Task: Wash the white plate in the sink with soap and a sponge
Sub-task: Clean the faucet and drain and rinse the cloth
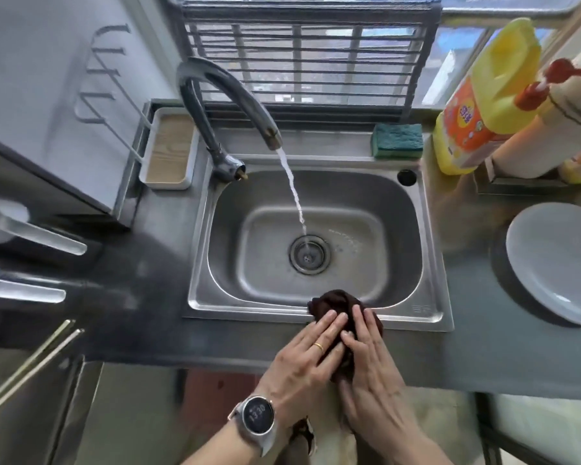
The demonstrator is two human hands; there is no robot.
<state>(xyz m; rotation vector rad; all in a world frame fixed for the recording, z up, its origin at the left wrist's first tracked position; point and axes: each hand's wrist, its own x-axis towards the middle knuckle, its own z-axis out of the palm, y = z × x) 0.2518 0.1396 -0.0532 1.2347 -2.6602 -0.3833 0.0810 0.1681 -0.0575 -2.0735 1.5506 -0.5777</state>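
Observation:
The white plate [554, 263] lies on the counter to the right of the steel sink [316, 317]. A green sponge [397, 141] rests on the ledge behind the sink, beside a yellow soap bottle [480, 105]. Water runs from the faucet [228, 95] into the drain [309, 254]. My left hand [302, 357] and my right hand [373, 367] press together on a dark brown cloth [336, 305] at the sink's front rim. Both hands are flat against the cloth with fingers extended.
A white tray with a wooden base [168, 149] stands left of the faucet. A second bottle with a red pump [550, 82] stands at the far right. A dish rack [302, 58] hangs before the window. Drawer handles [31, 229] stick out at the left.

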